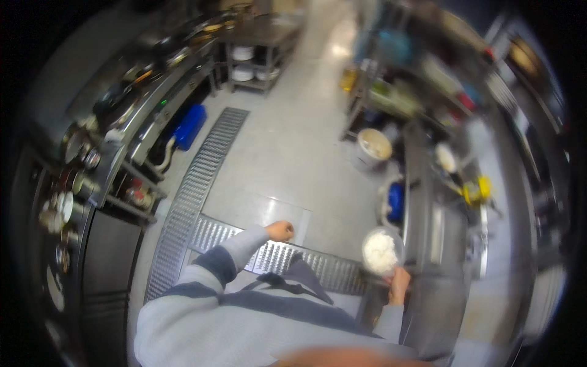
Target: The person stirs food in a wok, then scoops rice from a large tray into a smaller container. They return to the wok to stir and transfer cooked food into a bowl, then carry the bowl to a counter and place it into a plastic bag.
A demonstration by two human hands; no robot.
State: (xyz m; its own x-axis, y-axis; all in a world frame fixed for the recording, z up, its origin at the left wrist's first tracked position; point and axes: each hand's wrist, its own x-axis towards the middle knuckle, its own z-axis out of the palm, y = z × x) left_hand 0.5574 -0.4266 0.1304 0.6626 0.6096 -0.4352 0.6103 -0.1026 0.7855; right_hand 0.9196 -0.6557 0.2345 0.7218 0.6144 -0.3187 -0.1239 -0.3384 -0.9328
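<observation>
My right hand (398, 285) grips the near rim of a round clear container (401, 242). White, lumpy food (380, 250) that looks like cooked rice fills it. The container is at the right, beside the steel counter. My left hand (280, 230) hangs in front of my body above the floor grate, with curled fingers and nothing visible in it; how far the fingers are closed is not plain. Both arms wear light grey sleeves.
Metal drain grating (202, 169) runs along the left and across before me. A cooking line (151, 105) with pans stands left, a blue container (190, 127) beneath. At right are a bucket (374, 147), a steel counter (419, 192) and a yellow object (477, 190). Plates (243, 73) sit on a far shelf.
</observation>
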